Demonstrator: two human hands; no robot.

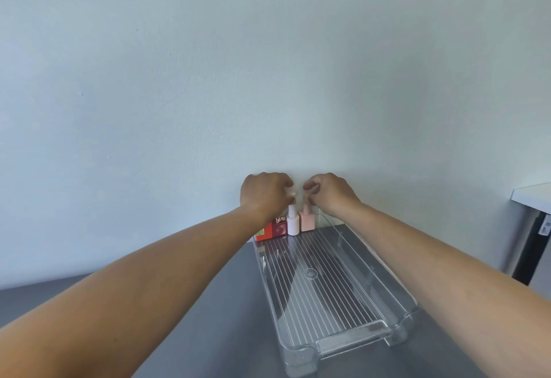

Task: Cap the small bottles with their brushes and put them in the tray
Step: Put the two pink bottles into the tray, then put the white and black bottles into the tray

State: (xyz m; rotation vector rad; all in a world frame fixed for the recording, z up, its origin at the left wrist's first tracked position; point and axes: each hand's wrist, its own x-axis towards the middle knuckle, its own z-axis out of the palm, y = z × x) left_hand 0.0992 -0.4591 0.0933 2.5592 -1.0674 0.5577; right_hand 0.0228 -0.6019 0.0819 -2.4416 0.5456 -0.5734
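Four small bottles are standing in a row at the far end of the clear plastic tray (331,333), close to the wall (268,64): a red bottle (264,231) at the left, a dark red bottle (279,227) beside it, then a white bottle (292,222) and a pale pink bottle (307,219). They are sitting upright and close together, apparently touching or nearly so. Being so small, they are probably light and, if glass, hard, smooth and a little slippery, and tall narrow shapes like these are likely tipping easily when nudged. The caps are looking like the best place to take hold, pinched from above between thumb and fingertip, with the body steadied while the cap is being turned.

The left hand (265,194) is hovering curled above the white bottle's cap, its fingertips bunched in a pinch right at the cap top; whether it is actually gripping is hard to tell. The right hand (329,191) is likewise curled, its fingertips closing around the top of the pale pink bottle's cap. Both forearms are reaching out over the grey bench (208,303), on which the tray is resting lengthways. The rest of the ribbed tray floor is lying bare.
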